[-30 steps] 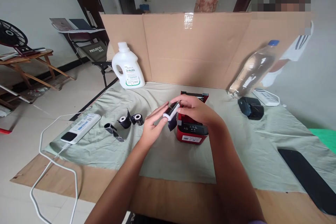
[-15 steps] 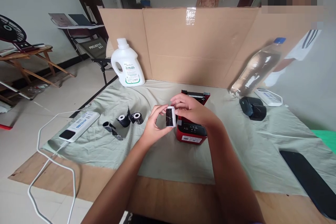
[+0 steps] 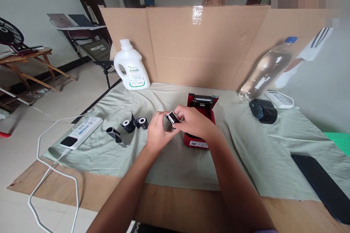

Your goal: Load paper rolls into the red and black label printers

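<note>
Both hands meet over the grey-green cloth [image 3: 169, 167], just left of a small red label printer [image 3: 201, 106] with its lid up. My left hand [image 3: 157, 133] and my right hand [image 3: 193, 122] are closed together on a small black ribbon roll with a white core [image 3: 172, 118]. Two more black rolls [image 3: 136, 123] joined by dark film lie on the cloth to the left of my hands. A loose black piece [image 3: 115, 134] rests beside them.
A white detergent jug [image 3: 130, 66] and a cardboard screen [image 3: 207, 43] stand at the back. A clear bottle [image 3: 266, 70], a black device [image 3: 263, 110], a power strip [image 3: 81, 131] with cable and a black phone [image 3: 322, 185] lie around. People stand behind the screen.
My hands have drifted slightly left, off the printer's front. The roll has turned in my fingers, and my left hand has closed more tightly around it.
</note>
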